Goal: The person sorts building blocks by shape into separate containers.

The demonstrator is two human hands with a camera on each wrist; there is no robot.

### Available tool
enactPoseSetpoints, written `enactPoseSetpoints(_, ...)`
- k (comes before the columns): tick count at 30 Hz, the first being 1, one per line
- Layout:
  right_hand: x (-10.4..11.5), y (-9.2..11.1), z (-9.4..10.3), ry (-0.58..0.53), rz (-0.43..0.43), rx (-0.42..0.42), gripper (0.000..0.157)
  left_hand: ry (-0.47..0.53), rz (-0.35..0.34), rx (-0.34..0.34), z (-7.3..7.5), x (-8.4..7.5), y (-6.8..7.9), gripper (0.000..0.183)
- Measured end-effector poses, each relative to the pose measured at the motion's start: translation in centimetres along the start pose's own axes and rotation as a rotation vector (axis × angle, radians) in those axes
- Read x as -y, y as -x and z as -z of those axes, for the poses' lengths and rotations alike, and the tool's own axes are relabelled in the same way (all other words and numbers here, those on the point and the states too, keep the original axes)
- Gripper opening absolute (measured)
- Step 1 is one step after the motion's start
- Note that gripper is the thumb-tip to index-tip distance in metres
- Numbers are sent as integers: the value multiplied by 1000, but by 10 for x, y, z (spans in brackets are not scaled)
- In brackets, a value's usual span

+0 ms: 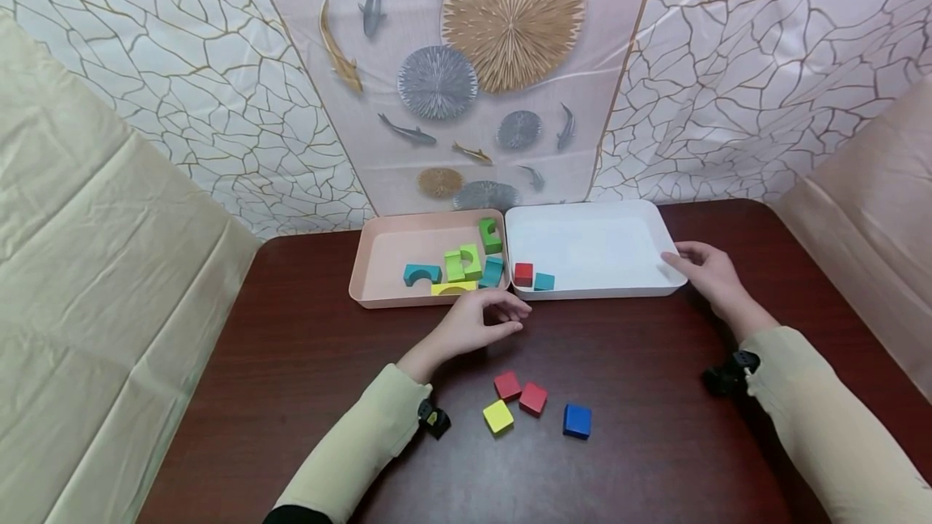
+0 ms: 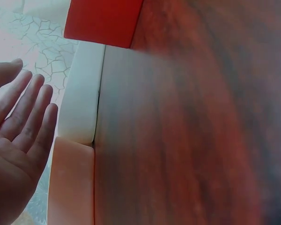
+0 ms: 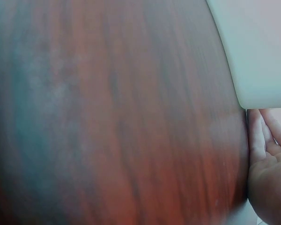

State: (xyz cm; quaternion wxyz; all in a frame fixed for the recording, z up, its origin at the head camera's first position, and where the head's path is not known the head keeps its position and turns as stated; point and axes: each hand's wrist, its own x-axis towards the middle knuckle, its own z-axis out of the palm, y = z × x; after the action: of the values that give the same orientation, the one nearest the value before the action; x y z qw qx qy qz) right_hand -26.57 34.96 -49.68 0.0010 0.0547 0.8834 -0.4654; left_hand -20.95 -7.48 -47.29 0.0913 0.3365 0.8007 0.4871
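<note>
My left hand [image 1: 473,322] hovers by the front edge of the pink tray [image 1: 379,265], fingers relaxed and holding nothing; the left wrist view shows its bare palm [image 2: 11,154]. With my right hand [image 1: 709,273] I hold the right rim of the white tray [image 1: 597,241], thumb over the edge; the right wrist view shows the fingers at the tray's corner, partly hidden. Inside the white tray, at its front left, lie a red cube [image 1: 523,274] and a teal block [image 1: 544,281]. Red blocks [image 1: 507,386], a yellow block [image 1: 498,418] and a blue block [image 1: 577,421] lie on the table.
In the pink tray are several shaped blocks, among them a teal arch [image 1: 422,273], a yellow piece [image 1: 453,288] and a green arch [image 1: 491,235]. The trays stand side by side at the back of the dark wooden table [image 1: 291,378], before a patterned cloth [image 1: 480,144].
</note>
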Motion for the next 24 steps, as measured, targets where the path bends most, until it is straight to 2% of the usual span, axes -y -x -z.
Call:
enactPoseSetpoints(7, 0, 0, 1, -2, -2, 8, 70, 70, 24, 35, 2, -4, 7, 28)
enactPoseSetpoints(15, 1, 0, 0, 4, -12, 5, 71, 54, 53, 52, 5, -1, 16, 28)
enactPoseSetpoints(24, 1, 1, 0, 6, -5, 3, 70, 43, 65, 126, 7, 1, 27, 34)
